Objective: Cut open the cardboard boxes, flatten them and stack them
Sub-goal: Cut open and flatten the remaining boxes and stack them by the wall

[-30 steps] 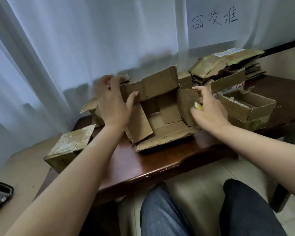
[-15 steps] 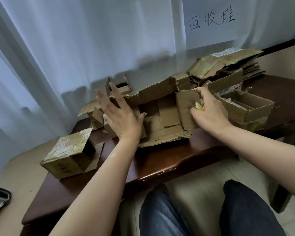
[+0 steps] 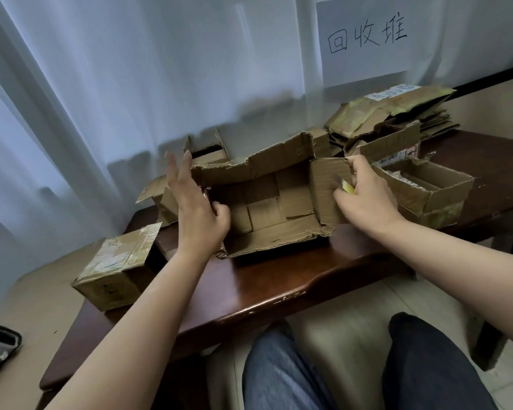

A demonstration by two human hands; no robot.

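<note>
An opened, torn cardboard box lies in the middle of the dark wooden table, its flaps spread and its inside facing me. My left hand is at its left wall with straight fingers pointing up and the thumb tucked against the cardboard. My right hand grips the right flap at its top edge and also holds a small yellow cutter against it. A stack of flattened cardboard lies at the back right.
A taped, closed box sits at the table's left end. An open box with contents stands at the right, and another small open box is behind by the white curtain. A paper sign hangs above the stack. My knees are below the table edge.
My left hand slid from pressing on the left flap to standing upright against the box's left wall. The box's back wall has dropped lower and its inside shows more. My right hand kept its grip.
</note>
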